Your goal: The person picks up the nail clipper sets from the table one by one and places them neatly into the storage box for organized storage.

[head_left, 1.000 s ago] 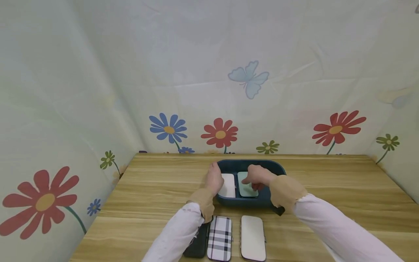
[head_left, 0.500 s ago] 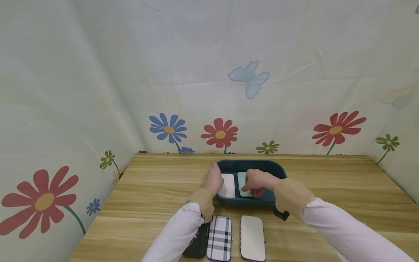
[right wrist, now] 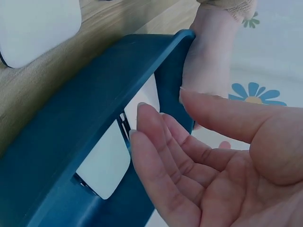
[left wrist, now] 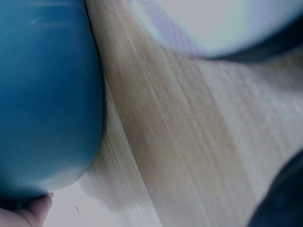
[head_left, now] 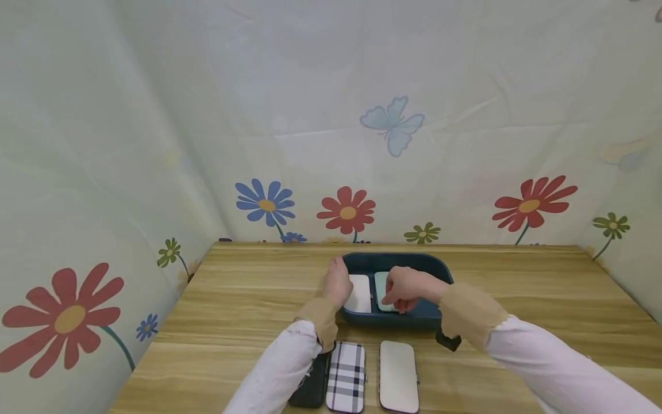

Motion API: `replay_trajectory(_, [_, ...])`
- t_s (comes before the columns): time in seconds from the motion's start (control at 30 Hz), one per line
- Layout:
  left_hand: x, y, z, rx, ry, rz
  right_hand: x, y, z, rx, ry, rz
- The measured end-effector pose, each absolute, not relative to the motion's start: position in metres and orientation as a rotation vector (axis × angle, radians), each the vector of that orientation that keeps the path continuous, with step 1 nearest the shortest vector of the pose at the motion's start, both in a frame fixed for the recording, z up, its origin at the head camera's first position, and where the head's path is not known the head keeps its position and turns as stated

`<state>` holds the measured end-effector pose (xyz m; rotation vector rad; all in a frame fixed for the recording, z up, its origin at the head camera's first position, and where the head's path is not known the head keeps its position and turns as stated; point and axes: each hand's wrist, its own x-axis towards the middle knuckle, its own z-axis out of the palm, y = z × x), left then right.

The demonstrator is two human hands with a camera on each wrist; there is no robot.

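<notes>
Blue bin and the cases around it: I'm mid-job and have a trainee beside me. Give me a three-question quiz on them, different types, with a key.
1. In the head view, which case inside the blue bin is partly hidden by the right hand?
2. True or false: the plaid case lies between the black case and the cream case.
3. In the head view, the left hand is at which end of the bin? A) left B) right C) neither

Key: 1. The mint-green case. 2. True. 3. A.
</notes>
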<state>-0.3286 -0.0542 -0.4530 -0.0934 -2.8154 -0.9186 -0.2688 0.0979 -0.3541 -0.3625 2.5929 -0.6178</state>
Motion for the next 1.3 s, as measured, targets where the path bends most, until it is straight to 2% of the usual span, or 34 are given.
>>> replay_trajectory(0.73, [-0.327,-0.056,-0.453,-0.098,-2.805,-0.95,-0.242,0.094,-0.348,-0.55,2.438,-0.671])
replay_trajectory(1.3, [-0.329,-0.055,-0.45,-0.052,-2.857,-0.999,-0.225,0.09,-0.348,-0.532,2.429,-0.516])
